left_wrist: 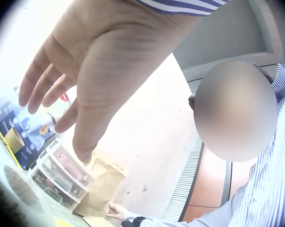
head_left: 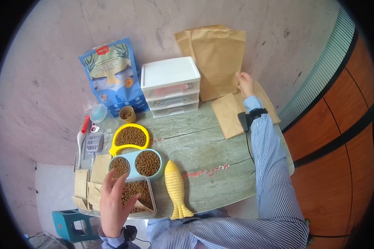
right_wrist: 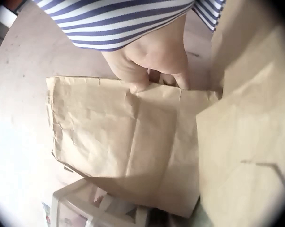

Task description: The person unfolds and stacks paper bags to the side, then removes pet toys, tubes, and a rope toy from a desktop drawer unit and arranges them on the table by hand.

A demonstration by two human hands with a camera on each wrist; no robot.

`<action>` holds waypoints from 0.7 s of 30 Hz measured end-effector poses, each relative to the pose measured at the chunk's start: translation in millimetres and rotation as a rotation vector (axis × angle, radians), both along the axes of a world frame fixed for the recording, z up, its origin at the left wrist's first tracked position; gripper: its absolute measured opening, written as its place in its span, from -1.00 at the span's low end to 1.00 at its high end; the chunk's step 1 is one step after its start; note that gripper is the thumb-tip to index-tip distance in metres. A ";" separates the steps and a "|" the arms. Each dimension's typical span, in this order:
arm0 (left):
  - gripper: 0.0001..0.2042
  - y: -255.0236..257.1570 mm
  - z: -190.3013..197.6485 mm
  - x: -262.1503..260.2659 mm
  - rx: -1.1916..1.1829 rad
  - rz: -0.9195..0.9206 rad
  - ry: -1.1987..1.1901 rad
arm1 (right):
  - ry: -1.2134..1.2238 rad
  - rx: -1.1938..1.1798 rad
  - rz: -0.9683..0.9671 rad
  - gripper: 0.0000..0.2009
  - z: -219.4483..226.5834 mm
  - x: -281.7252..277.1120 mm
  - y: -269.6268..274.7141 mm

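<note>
Hands: right hand [head_left: 245, 83] pinches one upright paper bag [head_left: 217, 58]; left hand [head_left: 113, 203] hovers, fingers spread, over two-cup bowl [head_left: 136, 164].

Blue pet-food bag [head_left: 112, 76], standing against wall behind yellow bowl [head_left: 130, 137]: small red logo patch at top left, lettering too small to read; pale band of characters across upper front, not legible; cat silhouette printed near bottom. Same bag in left wrist view [left_wrist: 19, 135]: blurred, no readable text. White drawer unit [head_left: 171, 86], brown paper bags [head_left: 216, 58], yellow fish toy [head_left: 175, 189]: no print visible. No legible text, number or brand anywhere.
</note>
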State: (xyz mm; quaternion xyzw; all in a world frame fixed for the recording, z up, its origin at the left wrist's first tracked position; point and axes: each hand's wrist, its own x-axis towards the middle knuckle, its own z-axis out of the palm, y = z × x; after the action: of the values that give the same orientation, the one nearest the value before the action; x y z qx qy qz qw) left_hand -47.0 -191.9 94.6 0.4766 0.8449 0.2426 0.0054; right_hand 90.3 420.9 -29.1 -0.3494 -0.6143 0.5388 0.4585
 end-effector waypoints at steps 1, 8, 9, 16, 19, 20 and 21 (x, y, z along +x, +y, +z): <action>-0.42 -0.3 -1.0 -1.1 -0.004 0.011 -0.006 | 0.003 -0.003 0.004 -0.81 0.7 -4.2 0.1; -0.44 -4.6 -3.4 -1.0 0.033 0.022 -0.038 | 0.430 0.203 -0.235 -0.87 81.3 14.9 -38.8; -0.44 -6.0 -2.8 0.6 0.034 0.026 -0.044 | 0.455 0.240 -0.245 -0.87 96.1 26.4 -40.8; -0.46 -18.9 -8.7 16.4 0.113 -0.050 -0.096 | 0.047 0.724 -0.327 -0.82 197.7 113.3 -102.8; -0.47 -19.2 -16.4 28.2 0.158 -0.123 -0.118 | -0.100 0.805 -0.243 -0.83 204.5 117.9 -146.9; -0.49 -17.3 -14.5 35.1 0.186 -0.138 -0.168 | -0.191 0.860 -0.195 -0.84 203.2 116.5 -164.7; -0.49 -15.8 -15.2 40.7 0.180 -0.139 -0.176 | -0.284 0.914 -0.147 -0.86 201.1 115.1 -184.4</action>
State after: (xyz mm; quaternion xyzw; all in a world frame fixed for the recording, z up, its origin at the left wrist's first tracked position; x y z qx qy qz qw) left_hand -6.3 -207.7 79.4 0.5096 0.7809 0.3573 0.0534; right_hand 205.4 236.5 172.0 -0.2251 -0.8182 0.1269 0.5136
